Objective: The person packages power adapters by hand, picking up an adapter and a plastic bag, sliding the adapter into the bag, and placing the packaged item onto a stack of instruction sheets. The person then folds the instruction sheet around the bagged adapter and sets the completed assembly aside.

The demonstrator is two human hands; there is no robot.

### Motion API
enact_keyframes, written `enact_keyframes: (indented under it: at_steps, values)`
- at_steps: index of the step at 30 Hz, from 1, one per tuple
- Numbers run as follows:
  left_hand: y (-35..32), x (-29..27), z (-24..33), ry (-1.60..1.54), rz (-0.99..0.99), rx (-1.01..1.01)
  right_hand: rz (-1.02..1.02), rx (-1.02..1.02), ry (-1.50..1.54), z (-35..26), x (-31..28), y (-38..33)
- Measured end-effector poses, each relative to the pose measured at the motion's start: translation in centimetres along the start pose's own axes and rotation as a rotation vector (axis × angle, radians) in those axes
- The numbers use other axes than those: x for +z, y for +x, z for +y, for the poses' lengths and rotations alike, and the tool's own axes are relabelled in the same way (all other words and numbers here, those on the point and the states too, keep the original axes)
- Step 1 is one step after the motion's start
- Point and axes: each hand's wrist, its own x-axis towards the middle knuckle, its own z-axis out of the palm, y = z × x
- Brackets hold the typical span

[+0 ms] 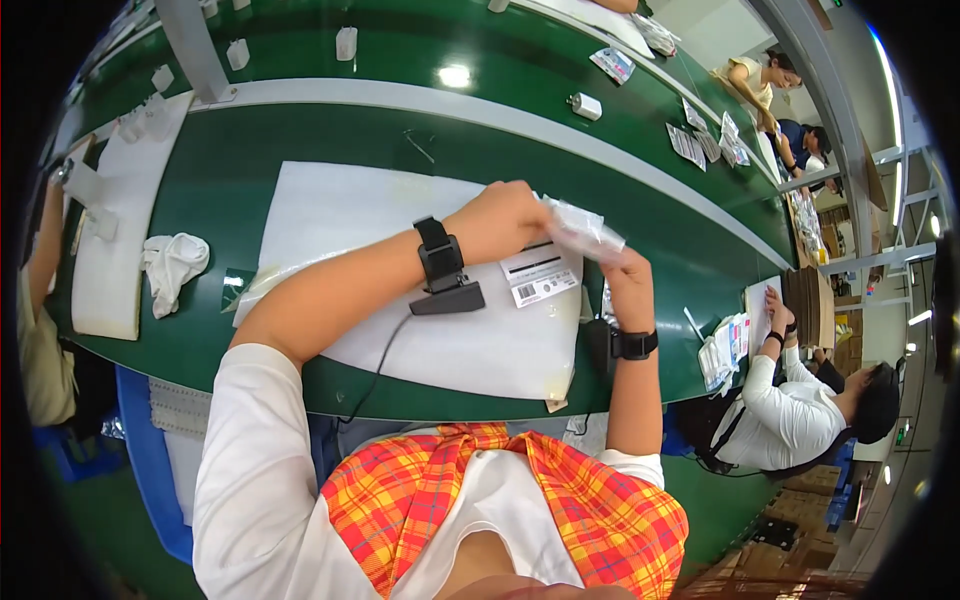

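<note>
My left hand (503, 220) is closed at the left end of a small clear plastic bag (585, 228), which is blurred by motion. At the bag's right end the fingers of my right hand (630, 283) are closed on it too. What the bag contains, if anything, I cannot make out. Just below it, over the white foam sheet (350, 225), is a white printed label card (540, 278). A black strap with a small black device sits on each of my wrists.
A crumpled white cloth (175, 268) lies left of the foam sheet. Beyond a white rail (420, 97), white plug chargers (585, 106) and printed pouches (687, 146) lie on the green surface. More pouches (725, 352) are at right, beside a seated co-worker (800, 415).
</note>
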Motion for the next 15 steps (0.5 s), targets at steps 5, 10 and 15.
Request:
enact_keyframes:
  at_steps: [5, 10, 15]
  values:
    - [-2.6, 1.8, 0.2, 0.280, -0.089, 0.097, -0.268, -0.309, -0.822, -6.9, 2.9, -2.9]
    - [-2.1, 2.1, 0.9, 0.177, -0.081, 0.088, -0.205, -0.114, -0.619, -7.1, 5.5, -3.5]
    - [-2.8, 2.5, 1.2, 0.199, -0.065, 0.111, -0.211, -0.003, -0.512, -5.8, 6.0, -3.3]
